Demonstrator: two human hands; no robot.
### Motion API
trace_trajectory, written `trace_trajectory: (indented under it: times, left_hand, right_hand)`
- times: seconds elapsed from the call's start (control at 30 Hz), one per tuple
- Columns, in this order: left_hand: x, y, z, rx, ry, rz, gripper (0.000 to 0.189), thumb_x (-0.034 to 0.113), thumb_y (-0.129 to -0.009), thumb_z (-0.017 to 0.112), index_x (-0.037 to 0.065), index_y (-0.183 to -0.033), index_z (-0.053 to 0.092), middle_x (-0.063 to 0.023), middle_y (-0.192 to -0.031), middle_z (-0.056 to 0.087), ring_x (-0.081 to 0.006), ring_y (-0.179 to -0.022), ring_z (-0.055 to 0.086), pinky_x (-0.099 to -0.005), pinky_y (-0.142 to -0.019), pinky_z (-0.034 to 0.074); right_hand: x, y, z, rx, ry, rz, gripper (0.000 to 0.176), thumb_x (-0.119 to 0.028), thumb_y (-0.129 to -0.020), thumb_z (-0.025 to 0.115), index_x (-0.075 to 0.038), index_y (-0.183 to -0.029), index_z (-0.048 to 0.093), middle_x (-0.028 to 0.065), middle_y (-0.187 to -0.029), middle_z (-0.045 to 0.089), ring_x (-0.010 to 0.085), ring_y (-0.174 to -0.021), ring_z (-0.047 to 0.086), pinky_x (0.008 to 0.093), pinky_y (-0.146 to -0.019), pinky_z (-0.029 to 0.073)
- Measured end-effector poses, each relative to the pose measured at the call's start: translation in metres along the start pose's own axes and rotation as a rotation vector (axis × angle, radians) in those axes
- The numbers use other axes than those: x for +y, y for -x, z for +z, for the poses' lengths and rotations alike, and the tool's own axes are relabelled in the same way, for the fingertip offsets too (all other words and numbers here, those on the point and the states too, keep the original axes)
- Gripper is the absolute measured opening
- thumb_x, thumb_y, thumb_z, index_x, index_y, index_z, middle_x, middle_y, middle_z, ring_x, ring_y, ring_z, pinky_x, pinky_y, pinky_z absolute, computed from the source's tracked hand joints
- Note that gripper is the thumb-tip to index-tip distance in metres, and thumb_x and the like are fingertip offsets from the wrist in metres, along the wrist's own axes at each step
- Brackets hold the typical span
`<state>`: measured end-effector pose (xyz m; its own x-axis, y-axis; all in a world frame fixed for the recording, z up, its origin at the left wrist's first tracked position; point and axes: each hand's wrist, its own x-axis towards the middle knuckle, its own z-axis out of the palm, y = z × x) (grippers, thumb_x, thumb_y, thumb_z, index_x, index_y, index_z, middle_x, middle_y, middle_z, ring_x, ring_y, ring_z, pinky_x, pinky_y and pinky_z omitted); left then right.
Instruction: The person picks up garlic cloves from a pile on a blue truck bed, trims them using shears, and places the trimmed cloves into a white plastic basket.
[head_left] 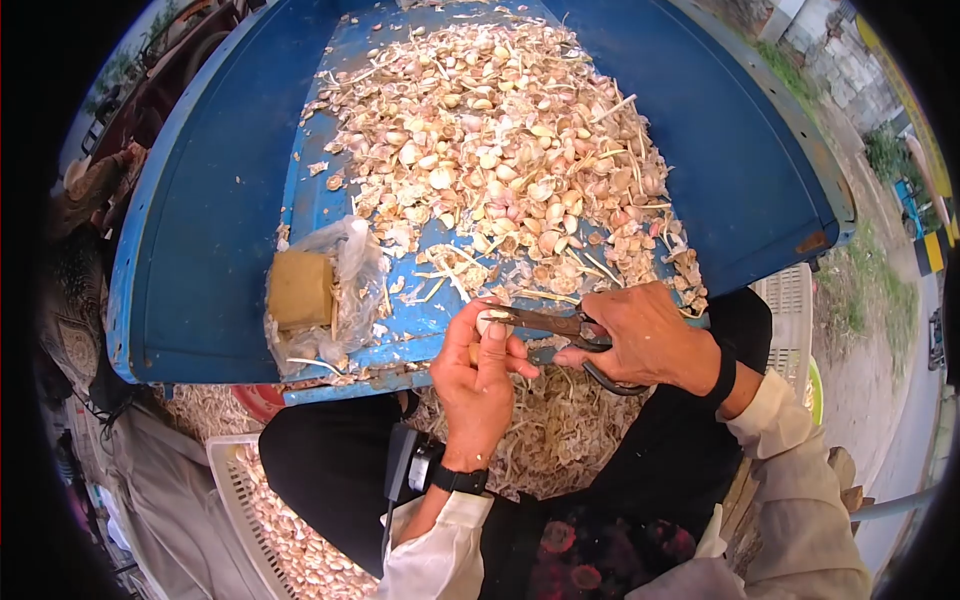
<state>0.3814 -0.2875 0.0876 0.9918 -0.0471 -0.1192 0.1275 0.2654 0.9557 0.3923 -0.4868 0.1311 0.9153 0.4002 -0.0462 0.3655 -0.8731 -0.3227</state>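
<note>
My left hand [478,375] pinches a garlic clove [490,321] between thumb and fingertips at the front edge of the blue metal tray [250,130]. My right hand [650,338] is closed around the dark handles of a pair of scissors [545,320]. Their blades point left and meet the clove at my left fingertips. Beyond both hands, a large heap of garlic cloves [510,150] mixed with dry skins and stalks covers the middle of the tray.
A tan block [300,288] lies on a clear plastic bag [355,275] at the tray's near left. Beside my left leg stands a white crate [240,500] of garlic cloves. Garlic skins [545,430] lie below, between my legs. Another white crate [788,310] is at right.
</note>
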Motion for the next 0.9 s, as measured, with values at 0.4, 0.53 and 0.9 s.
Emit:
trace_trajectory:
  times: [0.4,0.53,0.9]
  left_hand:
    - [-0.004,-0.001,0.006,-0.033,0.212,0.020,0.023,0.023,-0.100,0.054,0.003,-0.111,0.053,-0.0071,-0.090,0.061,-0.0055,-0.055,0.047,-0.0167,-0.043,0.039]
    - [-0.011,-0.002,0.004,-0.095,0.418,-0.103,0.020,0.025,-0.100,0.052,0.006,-0.107,0.052,-0.0063,-0.086,0.059,-0.0048,-0.052,0.042,-0.0149,-0.038,0.032]
    - [-0.014,-0.015,0.000,-0.155,0.970,-0.507,0.042,0.043,-0.101,0.042,0.004,-0.106,0.056,-0.0123,-0.091,0.061,-0.0231,-0.071,0.061,-0.0221,-0.044,0.045]
  right_hand:
    - [-0.001,0.011,0.008,-0.241,-0.736,0.259,0.052,-0.046,-0.081,0.074,0.003,-0.068,0.063,0.0086,-0.051,0.050,0.0138,-0.049,0.047,0.0315,-0.049,0.039]
    - [0.035,-0.014,-0.011,0.208,-0.539,0.353,0.038,-0.031,-0.078,0.076,0.001,-0.073,0.058,0.0111,-0.054,0.054,0.0196,-0.050,0.053,0.0353,-0.053,0.041]
    - [0.063,-0.083,0.017,0.231,-0.086,0.109,0.026,-0.021,-0.075,0.075,-0.001,-0.075,0.058,0.0157,-0.064,0.058,0.0333,-0.058,0.058,0.0397,-0.054,0.042]
